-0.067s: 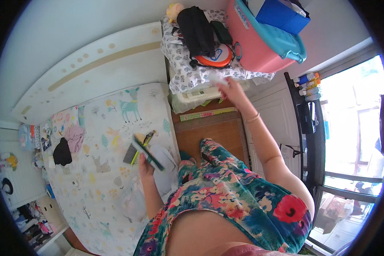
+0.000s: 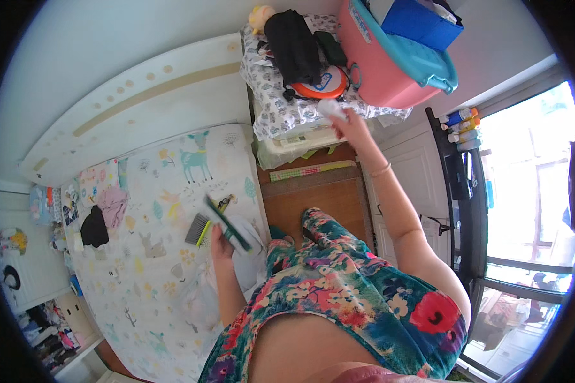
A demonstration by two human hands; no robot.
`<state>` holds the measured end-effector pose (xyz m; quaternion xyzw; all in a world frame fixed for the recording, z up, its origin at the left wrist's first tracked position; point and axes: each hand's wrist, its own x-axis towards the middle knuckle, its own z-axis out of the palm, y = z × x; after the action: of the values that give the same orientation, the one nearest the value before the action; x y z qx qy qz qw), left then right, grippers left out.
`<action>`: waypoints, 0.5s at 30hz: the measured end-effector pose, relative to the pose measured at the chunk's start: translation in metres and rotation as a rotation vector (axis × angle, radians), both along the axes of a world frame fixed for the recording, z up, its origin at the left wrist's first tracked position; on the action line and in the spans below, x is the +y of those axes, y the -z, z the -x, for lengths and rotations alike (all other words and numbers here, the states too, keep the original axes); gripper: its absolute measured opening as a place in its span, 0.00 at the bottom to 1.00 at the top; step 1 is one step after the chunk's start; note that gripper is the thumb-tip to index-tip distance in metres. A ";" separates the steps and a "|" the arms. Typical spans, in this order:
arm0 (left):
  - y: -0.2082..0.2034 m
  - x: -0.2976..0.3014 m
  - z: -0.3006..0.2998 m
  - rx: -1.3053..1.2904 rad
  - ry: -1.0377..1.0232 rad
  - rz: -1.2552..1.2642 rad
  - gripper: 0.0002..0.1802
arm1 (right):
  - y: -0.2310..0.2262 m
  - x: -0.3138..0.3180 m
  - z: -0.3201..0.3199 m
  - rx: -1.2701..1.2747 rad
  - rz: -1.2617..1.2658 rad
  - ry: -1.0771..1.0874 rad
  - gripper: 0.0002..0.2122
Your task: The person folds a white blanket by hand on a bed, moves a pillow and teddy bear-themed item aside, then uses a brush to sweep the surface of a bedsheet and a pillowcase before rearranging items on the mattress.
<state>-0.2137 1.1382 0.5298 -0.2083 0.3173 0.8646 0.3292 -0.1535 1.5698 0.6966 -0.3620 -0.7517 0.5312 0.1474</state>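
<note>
The left hand (image 2: 221,246) grips a flat green object (image 2: 231,228), long axis slanting far-left to near-right, while the right hand (image 2: 352,129), farther forward, pinches a white wad (image 2: 331,108).

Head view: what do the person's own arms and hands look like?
The left hand and right hand are bare, without gloves. A thin bracelet circles the right wrist. No sleeve covers the visible part of either arm.

Two hands (image 2: 220,243), one bracelet (image 2: 381,171), one flat green object (image 2: 238,238), one brush (image 2: 198,229), one bed (image 2: 150,284), one tub (image 2: 382,64) and one blue box (image 2: 421,25) are counted.
</note>
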 end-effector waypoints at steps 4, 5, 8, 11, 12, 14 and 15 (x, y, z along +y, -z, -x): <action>-0.041 0.061 -0.015 0.193 0.209 -0.094 0.19 | -0.003 0.066 0.016 0.140 -0.142 0.051 0.15; -0.045 0.072 -0.021 0.181 0.223 -0.113 0.19 | 0.003 0.084 0.023 0.145 -0.145 0.047 0.15; -0.050 0.084 -0.040 0.163 0.273 -0.126 0.18 | 0.004 0.110 0.040 0.069 0.059 -0.008 0.14; -0.058 0.099 -0.061 0.168 0.297 -0.118 0.17 | 0.005 0.123 0.042 0.163 0.367 -0.116 0.14; -0.060 0.102 -0.067 0.161 0.294 -0.108 0.17 | 0.009 0.133 0.046 0.066 0.306 -0.179 0.14; -0.064 0.107 -0.076 0.155 0.267 -0.070 0.16 | 0.013 0.143 0.049 0.086 0.385 -0.209 0.15; -0.065 0.109 -0.079 0.161 0.259 -0.067 0.16 | 0.016 0.148 0.050 0.101 0.461 -0.230 0.15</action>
<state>-0.1342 1.2474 0.5950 -0.0846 0.3380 0.8388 0.4184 -0.2038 1.7174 0.6808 -0.2711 -0.6387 0.7192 0.0370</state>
